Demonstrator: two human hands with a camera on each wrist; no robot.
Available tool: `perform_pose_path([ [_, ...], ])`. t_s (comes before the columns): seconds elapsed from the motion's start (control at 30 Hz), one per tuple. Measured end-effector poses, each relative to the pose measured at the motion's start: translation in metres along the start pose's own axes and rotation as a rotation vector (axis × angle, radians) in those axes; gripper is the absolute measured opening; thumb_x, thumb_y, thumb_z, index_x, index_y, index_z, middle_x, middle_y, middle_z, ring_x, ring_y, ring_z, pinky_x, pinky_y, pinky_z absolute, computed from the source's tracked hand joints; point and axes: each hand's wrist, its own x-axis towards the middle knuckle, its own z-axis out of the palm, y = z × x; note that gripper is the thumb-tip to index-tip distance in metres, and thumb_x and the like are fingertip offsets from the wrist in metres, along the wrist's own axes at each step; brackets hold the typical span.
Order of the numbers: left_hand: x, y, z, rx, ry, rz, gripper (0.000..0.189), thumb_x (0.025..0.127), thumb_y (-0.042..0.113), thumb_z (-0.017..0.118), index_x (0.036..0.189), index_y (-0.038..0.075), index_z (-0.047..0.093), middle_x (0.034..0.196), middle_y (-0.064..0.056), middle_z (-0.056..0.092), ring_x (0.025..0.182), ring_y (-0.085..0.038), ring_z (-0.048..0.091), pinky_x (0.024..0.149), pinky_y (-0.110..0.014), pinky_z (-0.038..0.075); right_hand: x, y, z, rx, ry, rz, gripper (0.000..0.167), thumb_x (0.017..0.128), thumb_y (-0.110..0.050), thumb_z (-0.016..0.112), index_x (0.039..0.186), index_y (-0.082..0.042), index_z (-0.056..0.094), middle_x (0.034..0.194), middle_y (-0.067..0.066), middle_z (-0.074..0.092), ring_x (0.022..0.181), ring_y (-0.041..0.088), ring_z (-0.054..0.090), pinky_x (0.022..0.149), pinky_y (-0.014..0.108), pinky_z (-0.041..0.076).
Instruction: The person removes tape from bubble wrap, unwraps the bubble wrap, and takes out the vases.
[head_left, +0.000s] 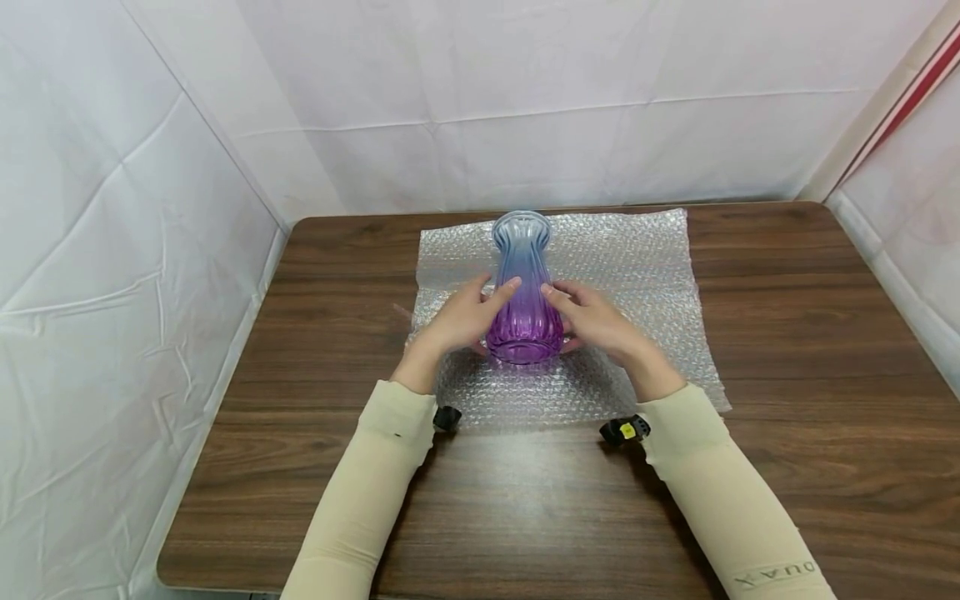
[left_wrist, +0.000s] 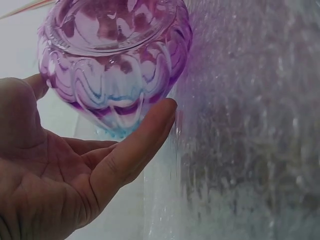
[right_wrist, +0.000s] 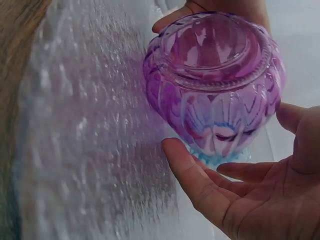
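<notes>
A ribbed glass vase [head_left: 525, 292], pale blue at the mouth and purple toward the base, lies on its side over a sheet of bubble wrap [head_left: 637, 283]. Its mouth faces the back of the table, its base the person. My left hand [head_left: 465, 317] holds its left flank, thumb on the upper side and fingers lower down. From the opposite flank my right hand [head_left: 596, 321] holds it in the same way. In both wrist views the glass base [left_wrist: 115, 30] shows close up, with fingers [right_wrist: 200, 185] reaching along the vase's lower side and the palms apart from it.
Beneath the wrap is a dark wood-grain table [head_left: 315, 350] with rounded corners. White sheeting [head_left: 450, 100] hangs behind it and on both sides. A black wrist camera [head_left: 624, 430] with a yellow mark sits at the right cuff, another black one [head_left: 447, 418] at the left.
</notes>
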Motion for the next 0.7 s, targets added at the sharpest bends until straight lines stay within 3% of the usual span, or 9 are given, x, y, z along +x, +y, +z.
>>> perform_pose_path([
  [0.23,0.0023,0.0011,0.0051,-0.013,-0.014,0.005,0.085,0.101,0.069,0.048,0.163,0.015,0.028,0.136,-0.025,0.063,0.096,-0.038,0.074,0.058,-0.046,0.064,0.0017,0.0012,0.0036,0.014,0.003,0.015,0.078,0.108,-0.053,0.046,0.164,-0.005,0.022,0.147,0.029,0.053,0.121,0.045,0.065,0.083,0.046,0.065],
  [0.4,0.0032,0.0019,0.0074,-0.029,-0.028,0.021,0.079,0.101,0.067,0.050,0.160,0.017,0.034,0.137,-0.025,0.063,0.097,-0.038,0.074,0.058,-0.047,0.064,0.0033,0.0010,0.0054,-0.006,0.019,0.014,0.076,0.108,-0.054,0.046,0.164,-0.006,0.025,0.146,0.028,0.054,0.118,0.042,0.066,0.082,0.043,0.065],
  [0.7,0.0063,-0.0004,0.0095,-0.013,0.008,0.042,0.071,0.102,0.061,0.053,0.156,0.015,0.041,0.135,-0.023,0.065,0.100,-0.037,0.074,0.057,-0.044,0.063,0.0029,-0.0012,0.0085,-0.032,0.036,-0.002,0.075,0.108,-0.052,0.047,0.163,-0.006,0.027,0.142,0.028,0.057,0.111,0.035,0.069,0.081,0.041,0.065],
])
